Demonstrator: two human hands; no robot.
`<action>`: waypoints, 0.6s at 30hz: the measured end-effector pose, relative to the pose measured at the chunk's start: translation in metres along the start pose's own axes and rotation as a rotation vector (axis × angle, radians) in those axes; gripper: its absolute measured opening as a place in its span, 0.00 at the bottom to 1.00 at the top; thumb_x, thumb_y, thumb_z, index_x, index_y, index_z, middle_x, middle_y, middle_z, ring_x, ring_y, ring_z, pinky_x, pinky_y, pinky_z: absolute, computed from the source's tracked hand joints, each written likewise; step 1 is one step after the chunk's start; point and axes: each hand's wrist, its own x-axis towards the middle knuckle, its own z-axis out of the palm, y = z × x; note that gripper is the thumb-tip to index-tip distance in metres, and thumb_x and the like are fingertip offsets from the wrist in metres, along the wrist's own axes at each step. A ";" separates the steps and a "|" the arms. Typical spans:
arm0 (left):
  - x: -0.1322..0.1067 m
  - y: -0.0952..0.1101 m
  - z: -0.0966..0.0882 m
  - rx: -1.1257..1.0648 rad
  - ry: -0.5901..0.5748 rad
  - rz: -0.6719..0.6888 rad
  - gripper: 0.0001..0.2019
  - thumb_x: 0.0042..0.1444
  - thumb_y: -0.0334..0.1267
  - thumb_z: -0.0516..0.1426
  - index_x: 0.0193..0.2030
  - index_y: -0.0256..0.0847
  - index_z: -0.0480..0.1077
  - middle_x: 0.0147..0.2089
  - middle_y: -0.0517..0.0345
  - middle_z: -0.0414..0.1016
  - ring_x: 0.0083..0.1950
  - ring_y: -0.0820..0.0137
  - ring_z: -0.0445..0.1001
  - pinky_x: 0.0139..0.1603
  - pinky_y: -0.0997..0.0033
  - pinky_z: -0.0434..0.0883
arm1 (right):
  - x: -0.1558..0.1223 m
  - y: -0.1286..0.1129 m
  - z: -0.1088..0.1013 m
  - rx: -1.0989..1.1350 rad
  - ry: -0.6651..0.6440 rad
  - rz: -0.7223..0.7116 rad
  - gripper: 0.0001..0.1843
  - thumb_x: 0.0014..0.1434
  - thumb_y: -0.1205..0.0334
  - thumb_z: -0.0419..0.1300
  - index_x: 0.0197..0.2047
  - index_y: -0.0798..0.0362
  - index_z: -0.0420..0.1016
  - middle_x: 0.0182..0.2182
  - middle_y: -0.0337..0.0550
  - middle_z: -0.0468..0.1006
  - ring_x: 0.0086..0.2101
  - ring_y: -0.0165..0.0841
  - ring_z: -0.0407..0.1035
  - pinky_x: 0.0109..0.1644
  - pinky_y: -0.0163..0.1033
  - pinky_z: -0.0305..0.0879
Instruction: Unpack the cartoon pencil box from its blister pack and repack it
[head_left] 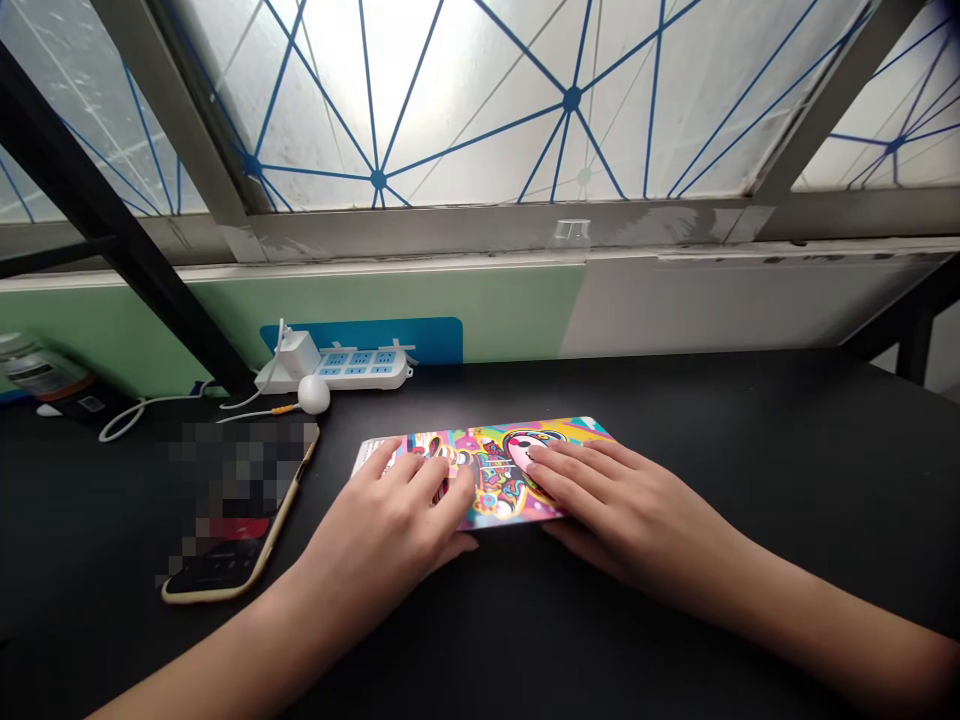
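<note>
A flat, brightly printed cardboard piece lies in front of me, with a cartoon figure in pink, yellow and blue on its upper side. Whether it is a flattened box or a booklet I cannot tell. My left hand covers its left part, fingers bent on top and thumb at the near edge. On the right end, the fingers of my right hand rest on top, with the thumb low at the near edge. Both hands hold it between fingers and thumb. Its underside is hidden.
A phone in a pale case lies left of my left arm on the black table. Behind it are a white power strip with a plugged-in charger, a round white plug and cables. A bottle lies far left, behind a black post.
</note>
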 end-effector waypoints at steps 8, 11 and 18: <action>0.000 0.005 0.001 -0.106 -0.035 -0.005 0.28 0.63 0.54 0.59 0.61 0.35 0.70 0.53 0.37 0.78 0.53 0.44 0.76 0.57 0.36 0.68 | -0.001 -0.004 0.012 0.127 -0.065 -0.051 0.26 0.71 0.57 0.55 0.68 0.59 0.66 0.65 0.55 0.70 0.63 0.51 0.65 0.65 0.58 0.66; -0.001 0.003 0.006 -0.143 -0.035 -0.128 0.41 0.59 0.65 0.57 0.71 0.39 0.61 0.69 0.31 0.65 0.69 0.35 0.62 0.65 0.25 0.55 | -0.002 -0.003 0.012 0.173 -0.125 -0.036 0.31 0.70 0.55 0.57 0.72 0.57 0.60 0.68 0.55 0.66 0.66 0.51 0.60 0.66 0.60 0.64; -0.004 -0.010 0.011 -0.287 -0.206 -0.235 0.48 0.58 0.72 0.51 0.76 0.41 0.51 0.74 0.30 0.57 0.74 0.38 0.54 0.67 0.24 0.50 | 0.001 -0.001 0.005 0.204 -0.238 -0.014 0.34 0.70 0.47 0.55 0.72 0.55 0.60 0.70 0.54 0.62 0.68 0.52 0.56 0.67 0.60 0.62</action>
